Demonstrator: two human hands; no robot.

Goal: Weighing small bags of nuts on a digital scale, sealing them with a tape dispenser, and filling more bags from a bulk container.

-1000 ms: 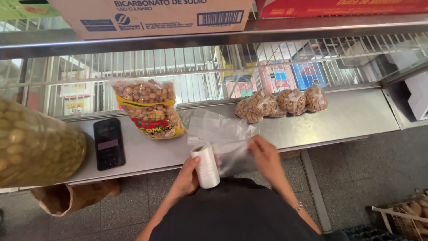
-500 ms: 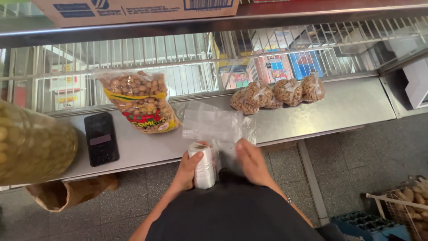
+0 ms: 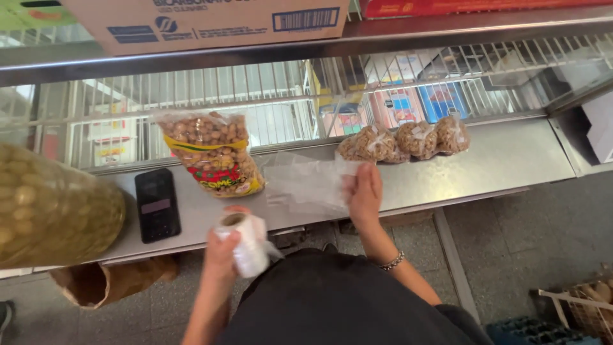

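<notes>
Left hand [image 3: 220, 252] closed around roll of plastic bags [image 3: 246, 246], long axis tilted upright, near bench [image 3: 511, 160] edge. Right hand [image 3: 365, 195] flat, fingers spread on loose clear bags [image 3: 306, 182], lying right and farther.

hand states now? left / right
Left hand: closed around white roll of thin plastic bags.
Right hand: open, flat on loose clear plastic bag.

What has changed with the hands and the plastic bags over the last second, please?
The right hand moved forward off the roll onto the clear bags on the counter. The left hand still holds the bag roll. The nut bag, phone and small packets stayed put.
</notes>
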